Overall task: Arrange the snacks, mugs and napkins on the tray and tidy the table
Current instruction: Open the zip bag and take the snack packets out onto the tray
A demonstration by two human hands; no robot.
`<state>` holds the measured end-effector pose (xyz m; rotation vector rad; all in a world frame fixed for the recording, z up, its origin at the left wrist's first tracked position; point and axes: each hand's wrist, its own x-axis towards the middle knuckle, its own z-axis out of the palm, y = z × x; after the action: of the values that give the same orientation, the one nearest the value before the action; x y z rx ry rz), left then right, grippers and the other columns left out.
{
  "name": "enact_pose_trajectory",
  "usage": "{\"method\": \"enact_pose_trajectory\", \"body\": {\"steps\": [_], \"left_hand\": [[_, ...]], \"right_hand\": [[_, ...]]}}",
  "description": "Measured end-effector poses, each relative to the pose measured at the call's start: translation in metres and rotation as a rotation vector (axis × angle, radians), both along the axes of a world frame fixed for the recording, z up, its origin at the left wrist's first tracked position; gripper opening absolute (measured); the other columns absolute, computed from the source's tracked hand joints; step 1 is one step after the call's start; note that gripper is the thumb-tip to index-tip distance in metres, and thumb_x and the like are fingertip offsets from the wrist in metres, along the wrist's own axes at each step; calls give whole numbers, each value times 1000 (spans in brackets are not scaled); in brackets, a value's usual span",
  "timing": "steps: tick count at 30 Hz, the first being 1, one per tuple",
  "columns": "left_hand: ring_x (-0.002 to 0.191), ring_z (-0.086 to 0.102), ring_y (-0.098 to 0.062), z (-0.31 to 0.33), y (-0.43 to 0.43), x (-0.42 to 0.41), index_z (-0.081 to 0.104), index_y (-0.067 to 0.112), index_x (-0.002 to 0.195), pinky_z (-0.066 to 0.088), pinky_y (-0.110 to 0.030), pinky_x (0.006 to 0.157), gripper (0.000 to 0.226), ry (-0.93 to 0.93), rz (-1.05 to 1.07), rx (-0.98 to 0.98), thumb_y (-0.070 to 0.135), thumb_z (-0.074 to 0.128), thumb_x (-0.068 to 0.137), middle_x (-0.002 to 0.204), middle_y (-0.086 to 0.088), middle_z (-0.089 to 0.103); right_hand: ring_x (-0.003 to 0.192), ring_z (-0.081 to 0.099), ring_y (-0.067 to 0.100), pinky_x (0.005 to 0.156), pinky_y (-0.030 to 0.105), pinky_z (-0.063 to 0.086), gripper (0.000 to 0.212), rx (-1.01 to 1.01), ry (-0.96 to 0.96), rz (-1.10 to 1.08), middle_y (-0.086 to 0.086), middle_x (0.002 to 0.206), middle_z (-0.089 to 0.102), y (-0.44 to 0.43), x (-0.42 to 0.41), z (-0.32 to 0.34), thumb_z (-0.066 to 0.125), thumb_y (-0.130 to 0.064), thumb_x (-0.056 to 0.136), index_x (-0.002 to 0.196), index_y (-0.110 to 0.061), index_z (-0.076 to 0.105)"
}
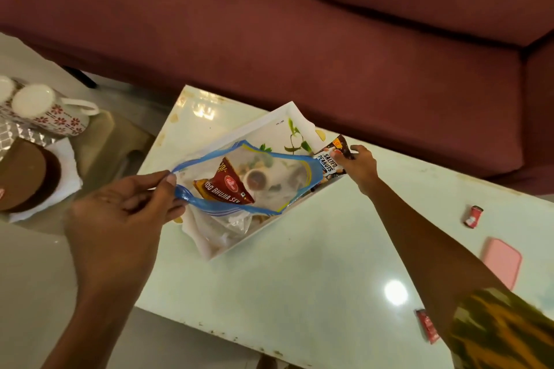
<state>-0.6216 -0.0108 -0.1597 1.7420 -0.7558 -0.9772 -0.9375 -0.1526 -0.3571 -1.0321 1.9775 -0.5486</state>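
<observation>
My left hand (126,213) pinches the blue rim of a clear zip bag (269,189) and holds it open above the white tray (287,117). Inside the bag lies a red Bhujia Sev packet (230,186). My right hand (358,166) grips a dark Salted Peanuts packet (331,160) at the bag's far right corner, over the tray's edge. Through the bag a small cup shape shows on the tray. White napkins (198,231) lie under the bag at the tray's near end.
The tray rests on a pale glossy table (299,278). A pink phone (502,260) and two small red sachets (473,216) (427,325) lie at its right. A floral mug (51,111) and brown round lid (24,174) sit on the glass side table at left. A maroon sofa (329,24) is behind.
</observation>
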Motion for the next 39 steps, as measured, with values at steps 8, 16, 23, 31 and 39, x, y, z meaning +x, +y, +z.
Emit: {"method": "enact_pose_trajectory", "body": {"steps": [8, 16, 23, 31, 39], "left_hand": [[58, 69, -6, 40, 15, -29, 66, 29, 74, 55, -15, 53, 14, -133, 40, -114, 15, 66, 77, 61, 20, 70], [56, 68, -4, 105, 28, -66, 70, 22, 81, 58, -26, 52, 14, -263, 23, -157, 32, 64, 72, 64, 17, 69], [63, 69, -10, 146, 50, -89, 71, 18, 86, 60, -27, 59, 28, -330, -110, -278, 35, 61, 66, 71, 15, 68], [78, 66, -3, 168, 61, -96, 70, 4, 92, 54, -10, 58, 65, -397, -230, -451, 62, 48, 76, 82, 3, 68], [82, 64, 2, 167, 55, -85, 68, 7, 94, 51, -6, 59, 32, -464, -186, -451, 32, 61, 74, 88, 5, 65]], "right_hand": [[100, 61, 14, 88, 24, 49, 26, -540, -16, 11, 2, 107, 65, 35, 42, 161, 68, -24, 82, 104, -14, 62], [67, 58, 14, 58, 26, 47, 23, -81, -139, 784, -6, 66, 60, 109, 88, 306, 57, -33, 85, 67, -20, 61], [124, 46, 26, 100, 31, 38, 57, 450, -48, 843, 13, 136, 50, 104, 82, 265, 63, -26, 85, 133, -7, 39], [125, 45, 26, 102, 34, 38, 62, 328, 258, 563, 8, 134, 50, 91, 98, 236, 58, -50, 83, 131, -16, 39], [115, 55, 26, 95, 34, 44, 46, 189, 372, 558, 10, 123, 60, 80, 116, 236, 66, -34, 82, 119, -10, 53]]}}
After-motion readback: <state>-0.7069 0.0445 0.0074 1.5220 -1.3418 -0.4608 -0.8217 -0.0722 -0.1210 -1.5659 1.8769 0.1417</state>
